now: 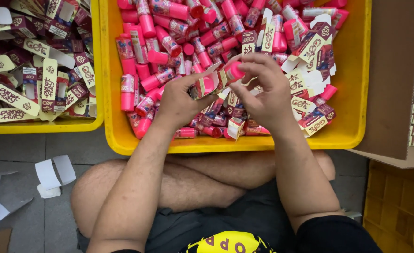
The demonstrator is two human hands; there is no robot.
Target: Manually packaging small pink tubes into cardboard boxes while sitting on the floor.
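Head cam: L hand (181,100) pinches small carton (206,84) w/ pink tube (235,70) poking right; R hand (263,91) nearer, fingers curled at tube tip, over yellow bin (352,136) near edge.

The grey tiled floor (89,145) carries two yellow bins (352,70) side by side, loose white card scraps (54,174), and a brown cardboard box (392,79).

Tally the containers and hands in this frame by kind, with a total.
Yellow bins: 2 (middle bin, side bin)
Cardboard box: 1
Hands: 2 (left hand, right hand)
Total: 5
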